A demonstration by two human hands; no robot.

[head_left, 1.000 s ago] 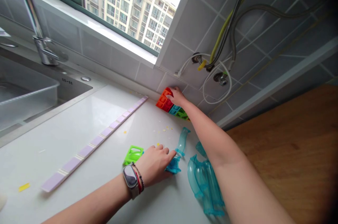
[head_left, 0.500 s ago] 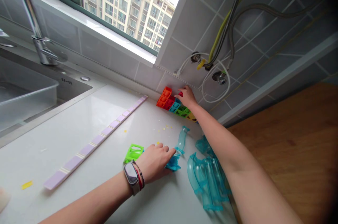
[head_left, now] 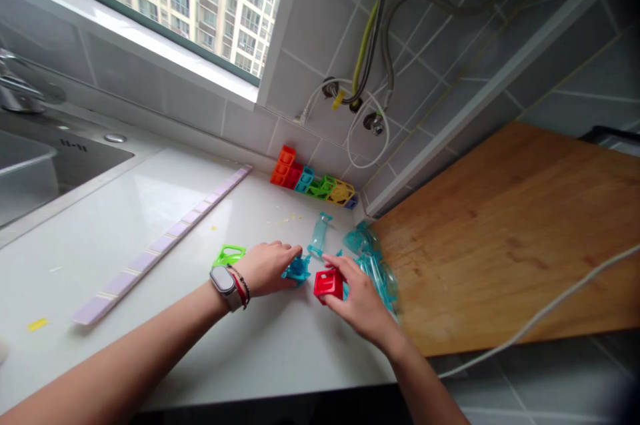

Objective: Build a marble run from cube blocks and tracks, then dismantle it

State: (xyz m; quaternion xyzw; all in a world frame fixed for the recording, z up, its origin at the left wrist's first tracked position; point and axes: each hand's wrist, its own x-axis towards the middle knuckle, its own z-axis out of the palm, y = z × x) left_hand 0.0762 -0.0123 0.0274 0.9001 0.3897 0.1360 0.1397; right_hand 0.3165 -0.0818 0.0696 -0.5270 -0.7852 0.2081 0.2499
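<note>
My left hand [head_left: 273, 267], with a watch and bracelets at the wrist, is closed on a blue plastic block [head_left: 298, 269] at the countertop. In my right hand [head_left: 361, 295] a red plastic block [head_left: 329, 284] is gripped between thumb and fingers, just right of the blue one. Left of my left hand lies a green block [head_left: 229, 255], partly hidden by the hand. A clear teal track piece [head_left: 319, 234] rests beyond the hands. More teal pieces [head_left: 379, 276] are heaped behind my right hand, which covers some of them.
Against the tiled wall stands a row of coloured blocks [head_left: 305, 180]. A long lilac strip [head_left: 166, 242] crosses the white counter [head_left: 210, 345]. The sink [head_left: 100, 161] is at left, a wooden board [head_left: 500, 245] at right. A white cable [head_left: 540, 315] runs across the board.
My right hand has come back from the block row by the wall, bringing the red block beside the blue one. My left hand keeps its hold. The camera view has shifted right.
</note>
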